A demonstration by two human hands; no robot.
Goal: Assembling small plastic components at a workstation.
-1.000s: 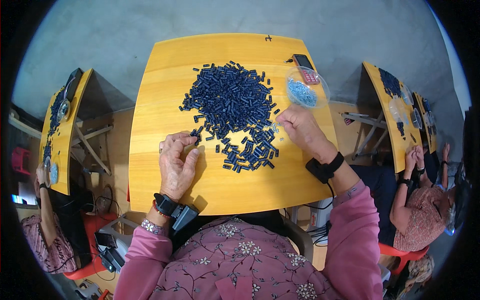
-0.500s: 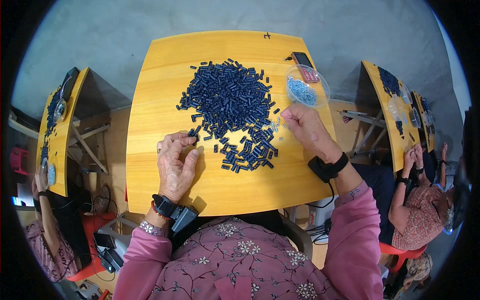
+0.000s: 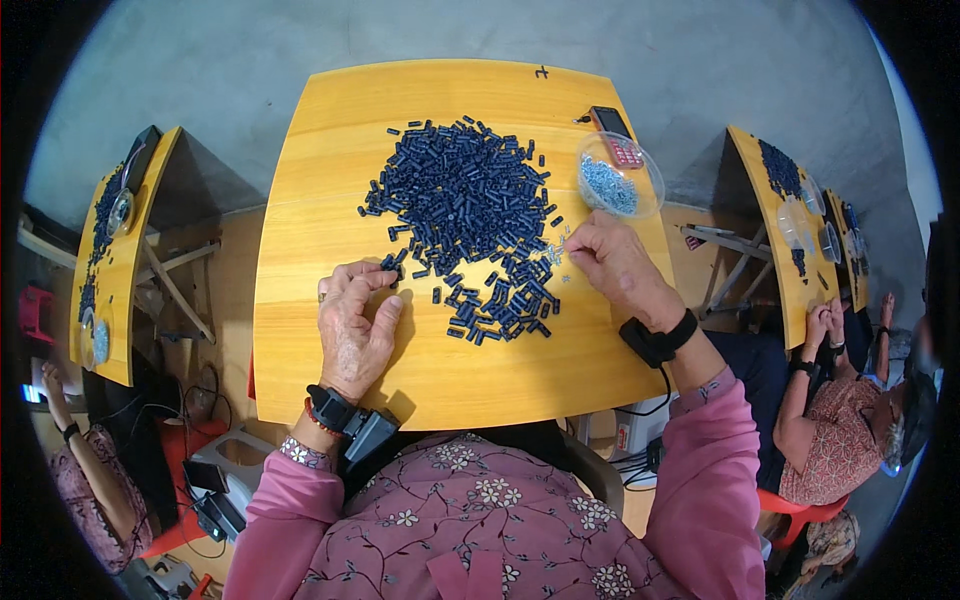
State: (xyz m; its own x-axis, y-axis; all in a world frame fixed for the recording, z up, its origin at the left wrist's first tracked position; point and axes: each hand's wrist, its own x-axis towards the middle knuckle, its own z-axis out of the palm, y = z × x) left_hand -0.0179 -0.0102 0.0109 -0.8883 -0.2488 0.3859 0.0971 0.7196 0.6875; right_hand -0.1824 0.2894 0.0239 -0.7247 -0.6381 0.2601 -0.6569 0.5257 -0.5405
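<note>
A big heap of short dark plastic cylinders [image 3: 460,190] covers the middle of the yellow wooden table [image 3: 330,120], with a smaller loose group spilling toward me. At the heap's left edge, my left hand [image 3: 355,325] has its fingertips closed on one dark plastic cylinder [image 3: 391,266], partly hidden by the fingers. My right hand [image 3: 622,265] is closed in a pinch on the right, beside a few loose small silvery metal pieces [image 3: 556,252]. Whatever sits between its fingertips is too small or hidden to make out.
Behind my right hand stands a clear round bowl [image 3: 650,185] of small silvery-blue metal pieces. A red and black mobile phone [image 3: 618,140] lies by it. Other people work at tables on the left [image 3: 150,230] and right [image 3: 765,220]. A cable runs from my right wrist's black device [image 3: 655,343].
Both my hands stay in nearly the same places, while the whole view shifts slightly. The person at the left has drawn a hand back from their table's near end.
</note>
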